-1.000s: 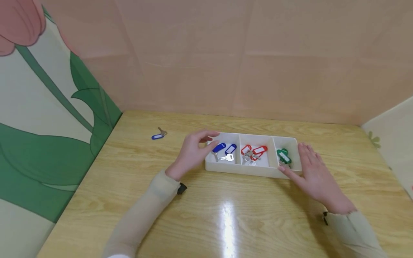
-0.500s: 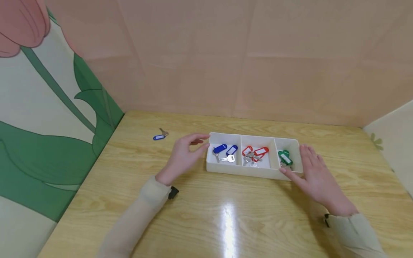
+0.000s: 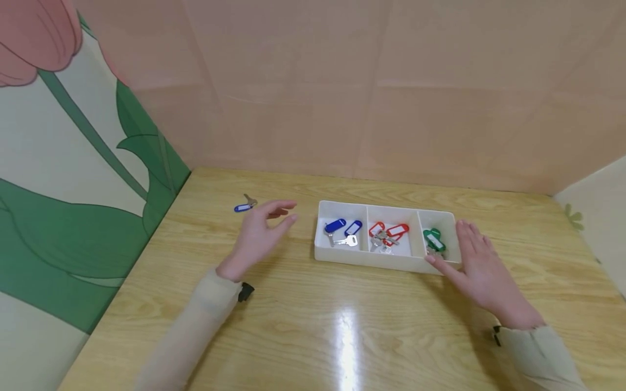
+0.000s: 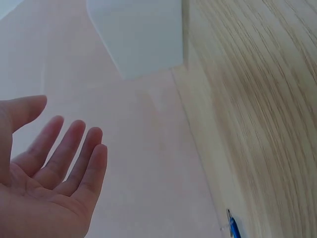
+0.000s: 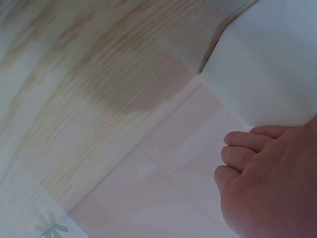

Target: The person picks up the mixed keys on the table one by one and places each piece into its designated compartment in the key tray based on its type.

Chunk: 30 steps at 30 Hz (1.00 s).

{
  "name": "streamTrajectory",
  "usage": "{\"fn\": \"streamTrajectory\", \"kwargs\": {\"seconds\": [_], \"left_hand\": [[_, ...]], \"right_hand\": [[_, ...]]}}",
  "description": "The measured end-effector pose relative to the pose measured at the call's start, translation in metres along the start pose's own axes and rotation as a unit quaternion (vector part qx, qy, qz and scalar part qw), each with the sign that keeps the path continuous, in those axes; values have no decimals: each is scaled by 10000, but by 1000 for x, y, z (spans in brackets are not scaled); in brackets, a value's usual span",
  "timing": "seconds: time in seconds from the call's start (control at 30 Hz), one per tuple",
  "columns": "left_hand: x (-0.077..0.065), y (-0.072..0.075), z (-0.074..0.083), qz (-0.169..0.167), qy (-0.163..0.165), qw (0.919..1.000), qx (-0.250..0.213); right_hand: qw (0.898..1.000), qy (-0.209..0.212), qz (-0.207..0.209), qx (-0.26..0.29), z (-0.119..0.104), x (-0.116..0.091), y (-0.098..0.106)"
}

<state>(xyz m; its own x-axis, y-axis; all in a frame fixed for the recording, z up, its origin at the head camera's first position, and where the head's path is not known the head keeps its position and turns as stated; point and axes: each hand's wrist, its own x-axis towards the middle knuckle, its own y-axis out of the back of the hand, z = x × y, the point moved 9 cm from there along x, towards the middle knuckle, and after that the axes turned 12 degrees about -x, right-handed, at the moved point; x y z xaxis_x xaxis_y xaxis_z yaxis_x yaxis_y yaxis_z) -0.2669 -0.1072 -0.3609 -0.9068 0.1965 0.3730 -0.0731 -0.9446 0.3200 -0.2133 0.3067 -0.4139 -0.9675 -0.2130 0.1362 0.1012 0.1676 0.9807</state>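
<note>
A white three-compartment tray [image 3: 371, 258] lies on the table. Its left compartment holds keys with blue tags [image 3: 335, 226], the middle one keys with red tags [image 3: 398, 230], the right one keys with green tags [image 3: 434, 239]. My right hand [image 3: 481, 271] rests against the tray's right end, fingers straight along the outer wall, thumb at the front rim. Left of the tray, my left hand [image 3: 259, 233] hangs in the air, holding nothing, thumb and fingers apart. Just beyond it, a single key with a blue tag [image 3: 243, 208] lies on the table.
The wooden table [image 3: 293, 326] meets a pinkish wall covering [image 3: 303, 98] at the back. A panel painted with a tulip and green leaves [image 3: 98, 233] stands along the left side, and a pale panel [image 3: 596, 217] on the right.
My left hand has left the tray's left end and moved left, close to the lone blue-tagged key. My right hand stays at the tray's right end.
</note>
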Motion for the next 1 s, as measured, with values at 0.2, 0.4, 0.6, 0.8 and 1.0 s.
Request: {"fn": "streamTrajectory", "kwargs": {"seconds": [0.2, 0.4, 0.6, 0.8, 1.0], "left_hand": [[-1, 14, -3, 40, -94, 9998, 183], [-1, 30, -6, 36, -7, 9997, 221], [2, 47, -7, 114, 27, 9988, 474], [8, 60, -8, 208, 93, 9985, 508], [17, 71, -7, 260, 56, 9969, 745]], "right_hand": [[10000, 51, 38, -4, 1, 1, -1], [10000, 57, 48, 46, 1, 0, 0], [9999, 87, 70, 26, 1, 1, 0], [10000, 86, 46, 22, 1, 0, 0], [10000, 47, -4, 16, 1, 0, 0]]}}
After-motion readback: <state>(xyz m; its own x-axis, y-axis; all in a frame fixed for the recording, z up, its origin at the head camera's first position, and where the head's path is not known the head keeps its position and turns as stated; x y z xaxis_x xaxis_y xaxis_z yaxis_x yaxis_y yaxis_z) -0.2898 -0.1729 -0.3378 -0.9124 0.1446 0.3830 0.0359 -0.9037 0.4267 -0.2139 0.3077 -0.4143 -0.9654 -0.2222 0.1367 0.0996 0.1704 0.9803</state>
